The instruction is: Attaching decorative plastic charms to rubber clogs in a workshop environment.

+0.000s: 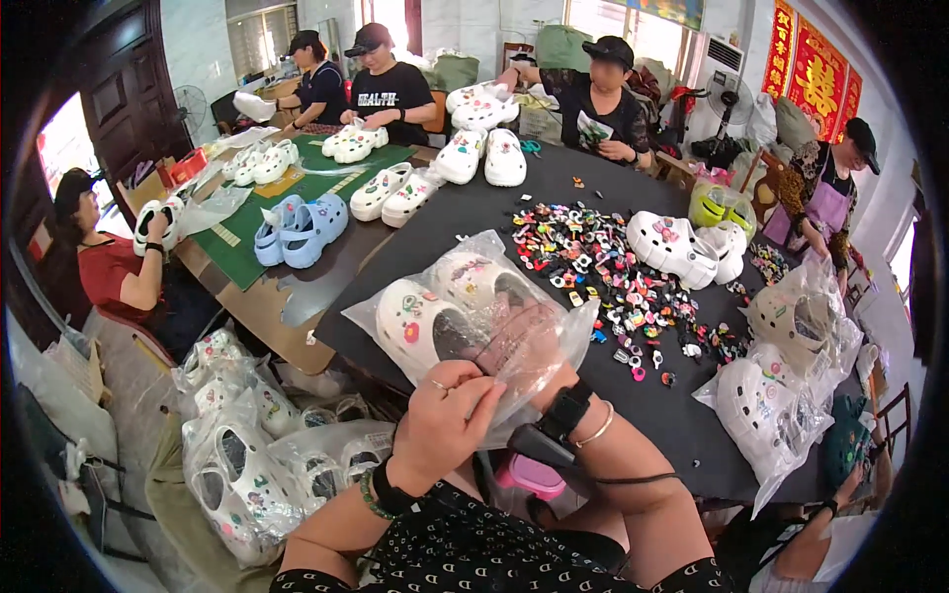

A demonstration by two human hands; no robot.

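Note:
A clear plastic bag (465, 296) holding a pair of white clogs (420, 321) with small coloured charms is lifted in front of me, above the edge of the black round table (554, 212). My left hand (447, 420) pinches the bag's open end from below. My right hand (524, 346) is inside the bag's opening, seen through the plastic, against the clogs. A black band and a thin bracelet sit on my right wrist.
A heap of small coloured charms (603, 272) covers the table's middle. Bagged white clogs (776, 400) lie at the right, more bagged pairs (242, 465) on the floor at my left. Loose white and blue clogs (301, 229) line the far tables. Several other people sit around.

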